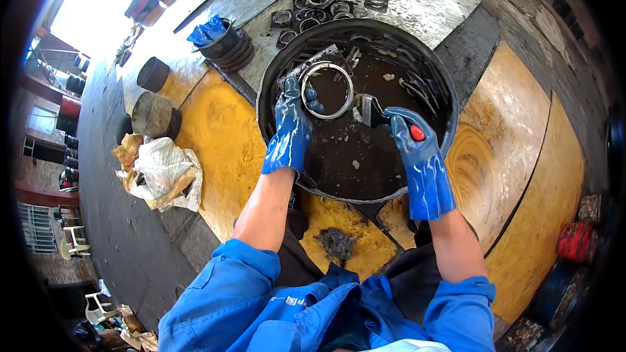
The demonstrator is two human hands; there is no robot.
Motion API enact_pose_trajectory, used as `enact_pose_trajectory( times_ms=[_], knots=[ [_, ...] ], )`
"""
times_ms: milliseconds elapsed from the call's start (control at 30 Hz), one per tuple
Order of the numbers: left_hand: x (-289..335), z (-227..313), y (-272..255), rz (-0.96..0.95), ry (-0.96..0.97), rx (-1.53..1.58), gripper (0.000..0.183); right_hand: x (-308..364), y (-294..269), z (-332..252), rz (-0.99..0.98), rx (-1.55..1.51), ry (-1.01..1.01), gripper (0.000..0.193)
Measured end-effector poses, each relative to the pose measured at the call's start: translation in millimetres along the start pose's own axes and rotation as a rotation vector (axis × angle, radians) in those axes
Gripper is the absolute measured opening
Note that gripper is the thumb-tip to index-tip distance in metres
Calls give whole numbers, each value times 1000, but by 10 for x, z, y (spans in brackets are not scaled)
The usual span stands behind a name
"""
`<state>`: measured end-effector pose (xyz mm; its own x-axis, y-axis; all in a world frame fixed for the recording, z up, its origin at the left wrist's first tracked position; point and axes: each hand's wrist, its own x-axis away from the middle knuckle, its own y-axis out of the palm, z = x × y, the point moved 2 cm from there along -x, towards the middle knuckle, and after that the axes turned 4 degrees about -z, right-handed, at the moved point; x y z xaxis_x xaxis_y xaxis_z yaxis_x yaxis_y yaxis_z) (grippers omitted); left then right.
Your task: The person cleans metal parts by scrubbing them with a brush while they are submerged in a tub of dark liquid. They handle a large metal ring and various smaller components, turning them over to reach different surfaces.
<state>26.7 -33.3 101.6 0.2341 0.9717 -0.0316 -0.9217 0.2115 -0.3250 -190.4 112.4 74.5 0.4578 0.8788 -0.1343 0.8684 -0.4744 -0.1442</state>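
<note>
My left hand [290, 127], in a long blue rubber glove, grips the left side of a shiny metal ring [351, 94]. Its fingertips show through the ring's opening. In my right hand [417, 143], gloved the same way, is a scraper [373, 111] with a wide flat metal head and a red handle end. The scraper's head is just right of the ring, close to its rim. Both hands are over a large round tub [450, 88] of dark, murky liquid with pale flakes. Dark, wet metal pieces [420, 91] lie along the tub's inner wall.
Beyond the tub lie several dark square parts with round openings [319, 1]. At left are a bucket with blue material [222, 42], two dark cylinders [152, 74] and a crumpled white sack [166, 169]. Worn yellow sheets [215, 124] cover the floor. A red object [576, 242] sits at far right.
</note>
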Motion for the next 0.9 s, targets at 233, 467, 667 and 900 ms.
enact_pose_trajectory(
  times_ms=[233, 467, 667, 900],
  knots=[
    [-166, -194, 13, -31, 52, 110, 36, -205, -203, 168, 100, -77, -46, 24],
    [-225, -244, 160, -102, -274, 958, 33, -201, -194, 211, 99, -130, 6, 22],
    [-168, -280, 176, -144, -287, 927, 34, -200, -136, 132, 129, 37, -136, 22],
    [-48, -199, 329, -305, -301, 860, 35, -209, -82, 37, 164, -148, -143, 21]
  ],
)
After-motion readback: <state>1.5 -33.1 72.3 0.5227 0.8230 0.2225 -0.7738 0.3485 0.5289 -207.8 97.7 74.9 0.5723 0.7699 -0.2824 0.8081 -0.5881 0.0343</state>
